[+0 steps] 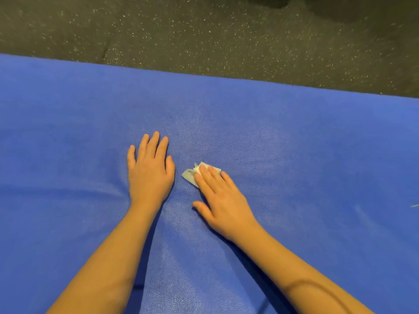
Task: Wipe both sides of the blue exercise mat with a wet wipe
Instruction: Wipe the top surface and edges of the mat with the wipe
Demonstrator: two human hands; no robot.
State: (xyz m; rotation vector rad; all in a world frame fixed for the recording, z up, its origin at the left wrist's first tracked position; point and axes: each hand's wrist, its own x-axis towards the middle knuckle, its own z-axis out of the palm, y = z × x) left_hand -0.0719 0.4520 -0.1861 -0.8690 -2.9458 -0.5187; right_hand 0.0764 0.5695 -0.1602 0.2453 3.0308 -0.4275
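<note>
Under both forearms (108, 257), the blue exercise mat (306, 155) spreads bare to either side, its long axis running left to right. The left hand (149, 175) lies flat, fingers straight. Just beside it, the right hand (223, 205) presses the crumpled wet wipe (189, 176) under straight fingertips. Beyond the fingers, open mat reaches its far edge, then speckled floor (204, 30).
</note>
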